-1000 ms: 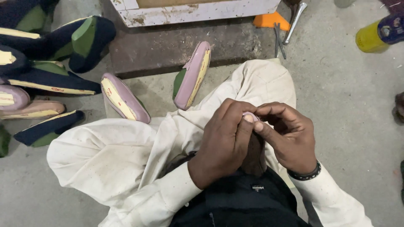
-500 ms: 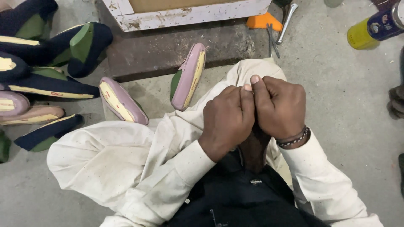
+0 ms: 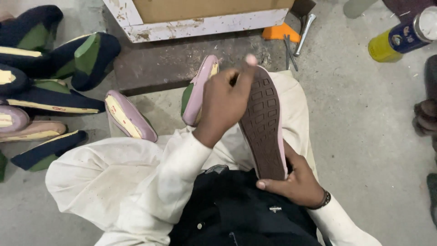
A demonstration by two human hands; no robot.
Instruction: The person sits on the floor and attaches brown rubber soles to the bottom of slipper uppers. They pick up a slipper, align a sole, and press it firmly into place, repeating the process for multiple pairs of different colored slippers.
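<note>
I hold a pink shoe with a brown patterned sole (image 3: 265,123) over my lap, sole facing up. My left hand (image 3: 223,102) grips its toe end, thumb pressed on the tip. My right hand (image 3: 296,182) holds the heel end from below; a dark bracelet circles that wrist. I sit on the floor in cream trousers and a dark top.
Two pink shoes (image 3: 198,91) (image 3: 129,116) lie by my knee. Several navy, green and pink shoes (image 3: 50,68) are piled at left. A white-edged wooden box (image 3: 191,23) stands ahead, with an orange object (image 3: 280,33), metal tools (image 3: 302,29) and a yellow-blue can (image 3: 400,38) to the right.
My hands were clasped together over my lap around something small. Now they have spread apart, and the shoe is turned sole up and held at both ends.
</note>
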